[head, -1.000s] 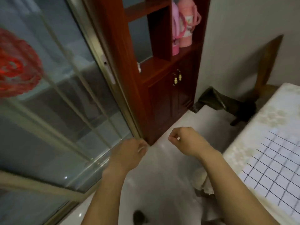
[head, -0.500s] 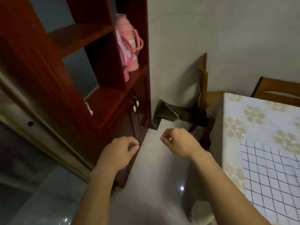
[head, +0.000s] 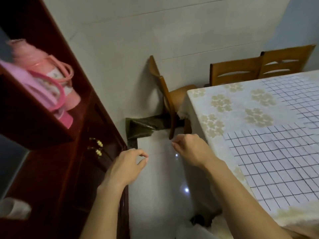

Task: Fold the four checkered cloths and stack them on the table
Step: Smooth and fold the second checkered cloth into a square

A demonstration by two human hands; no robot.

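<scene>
The dark red wooden cabinet (head: pixel 60 152) has an open shelf holding two pink flasks (head: pixel 51 80) with loop handles. The checkered cloths (head: pixel 276 161) lie spread flat and overlapping on the desk (head: pixel 215 104). They are white with thin dark grid lines and rest on a cream tablecloth with a flower pattern. Both hands hover over the glossy pale floor (head: pixel 155 195), between the cabinet and the desk. The left hand (head: pixel 126 168) is loosely curled and empty. The right hand (head: pixel 191 150) has its fingers curled in and holds nothing.
</scene>
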